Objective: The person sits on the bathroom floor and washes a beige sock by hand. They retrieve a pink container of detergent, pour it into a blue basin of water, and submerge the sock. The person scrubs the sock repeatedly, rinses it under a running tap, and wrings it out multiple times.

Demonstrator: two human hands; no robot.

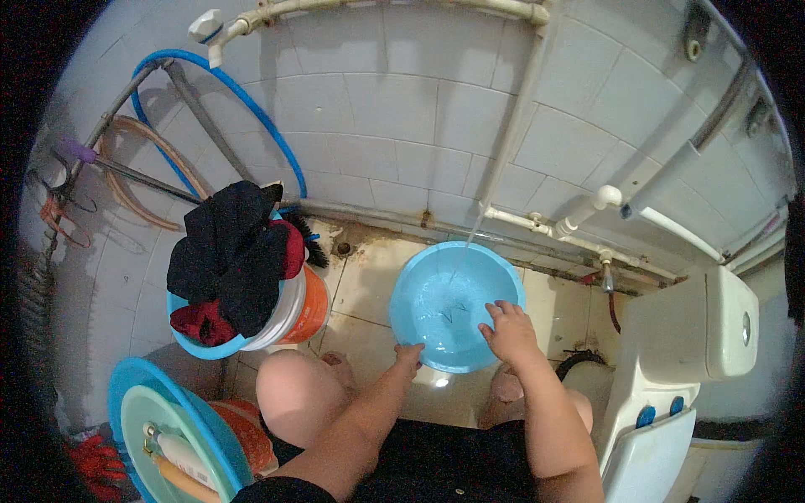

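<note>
A light blue plastic basin (407,277) rests on the tiled floor in front of me, with water in its bottom. A thin stream of water (475,230) runs down from the wall pipe into its far side. At the near left rim my left hand (407,359) is closed on the basin's edge, its fingers partly hidden. My right hand (510,335) is open over the near right rim, fingers spread toward the inside and holding nothing.
Left of the basin, dark and red clothes (226,251) overflow a blue basin on an orange-and-white bucket (306,310). Nearer stand nested basins (126,411) holding a bottle. A white toilet (671,352) is at right; pipes (579,226) line the tiled wall.
</note>
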